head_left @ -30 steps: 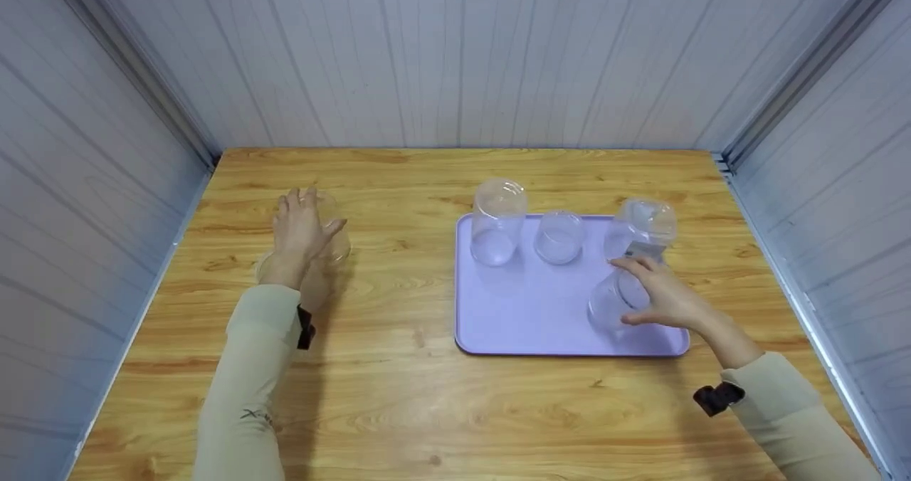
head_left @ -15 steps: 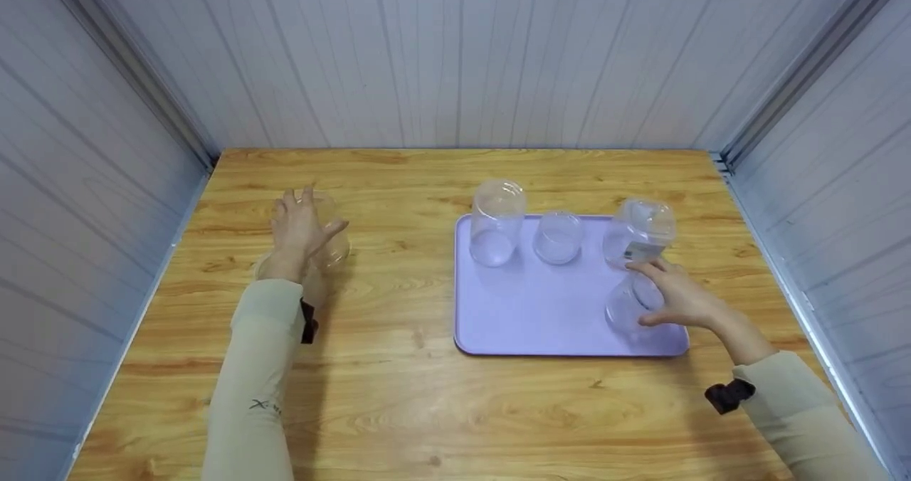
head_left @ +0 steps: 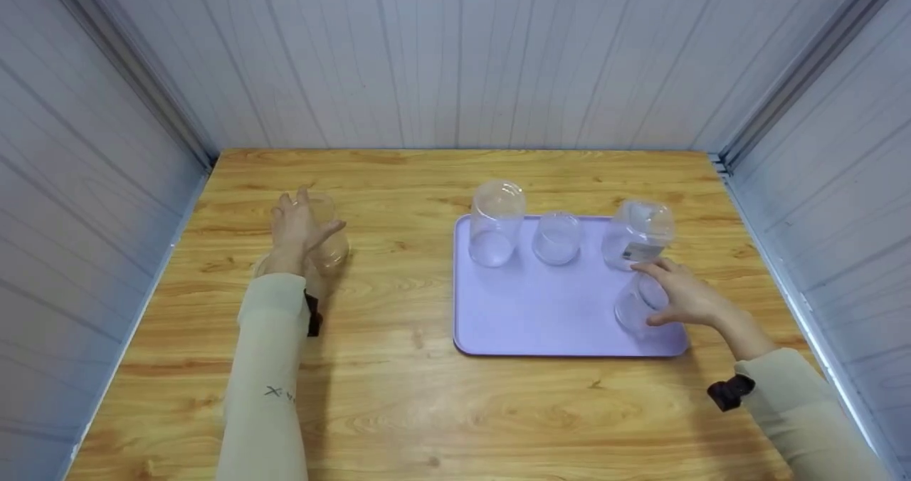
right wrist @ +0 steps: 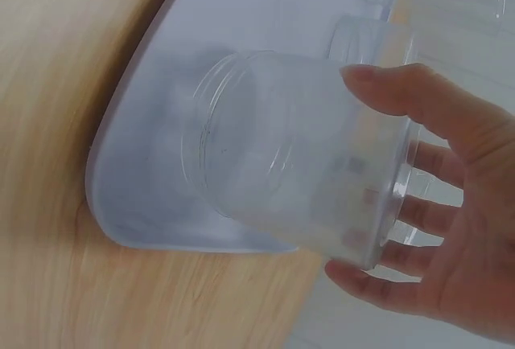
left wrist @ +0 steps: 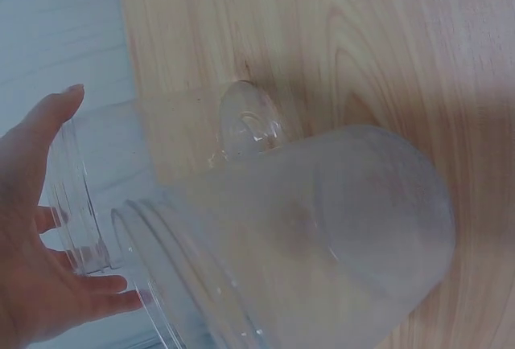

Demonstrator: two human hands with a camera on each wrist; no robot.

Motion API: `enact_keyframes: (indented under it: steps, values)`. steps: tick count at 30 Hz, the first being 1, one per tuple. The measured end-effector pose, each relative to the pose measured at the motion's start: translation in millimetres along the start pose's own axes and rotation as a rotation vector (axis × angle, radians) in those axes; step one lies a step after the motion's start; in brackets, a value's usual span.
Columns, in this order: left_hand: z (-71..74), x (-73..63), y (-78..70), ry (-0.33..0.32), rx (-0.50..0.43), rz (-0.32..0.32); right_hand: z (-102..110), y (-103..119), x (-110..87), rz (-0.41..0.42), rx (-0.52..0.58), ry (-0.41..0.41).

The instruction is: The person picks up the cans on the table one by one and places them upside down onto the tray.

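Observation:
At the back left of the table, my left hand (head_left: pixel 295 228) grips a clear jar (head_left: pixel 333 245) from above, thumb and fingers spread round its top in the left wrist view. A wider clear jar (left wrist: pixel 378 212) stands beside it, nearer the wrist and mostly covered by my forearm in the head view. On the right, my right hand (head_left: pixel 680 297) holds another clear jar (right wrist: pixel 298 148) round its upper end. Its threaded mouth faces down, at the front right corner of the lilac tray (head_left: pixel 527 324).
Along the tray's back edge stand a tall clear jar (head_left: pixel 496 228), a short clear jar (head_left: pixel 556 240) and a clear jar with a label (head_left: pixel 635 235), just behind my right hand. Pale panel walls (head_left: pixel 455 61) enclose the wooden table (head_left: pixel 398 388) at the back and sides.
My right hand has moved the jar a little to the right, toward the tray's front right corner. My left hand has stayed at its jar, while the left forearm has shifted slightly right.

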State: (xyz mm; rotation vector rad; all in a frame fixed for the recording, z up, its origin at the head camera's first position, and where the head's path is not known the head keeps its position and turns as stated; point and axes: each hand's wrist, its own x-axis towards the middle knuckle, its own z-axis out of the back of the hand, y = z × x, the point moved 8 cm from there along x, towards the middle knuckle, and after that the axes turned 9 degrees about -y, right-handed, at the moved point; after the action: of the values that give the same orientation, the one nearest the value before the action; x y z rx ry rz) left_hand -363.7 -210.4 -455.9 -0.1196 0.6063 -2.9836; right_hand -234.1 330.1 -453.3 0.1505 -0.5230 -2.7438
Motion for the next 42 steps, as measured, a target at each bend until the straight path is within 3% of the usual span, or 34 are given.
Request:
enact_keyframes:
  steps: [12, 24, 35, 42]
  values:
    - [-0.6, -0.2, 0.0, 0.022, -0.039, 0.01, -4.9, -6.6, 2.5, -0.013, 0.003, 0.03]
    - [2.2, -0.4, -3.1, -0.039, -0.12, -0.008, -8.1, -11.9, 3.6, 0.011, 0.031, 0.016]
    - [11.1, -1.0, -17.9, -0.109, -0.07, -0.064, -7.5, -12.1, 2.7, -0.041, 0.036, 0.046]
    - [15.3, -4.8, -27.4, -0.107, -0.082, -0.077, 5.0, -2.5, 4.7, -0.025, 0.033, -0.009]
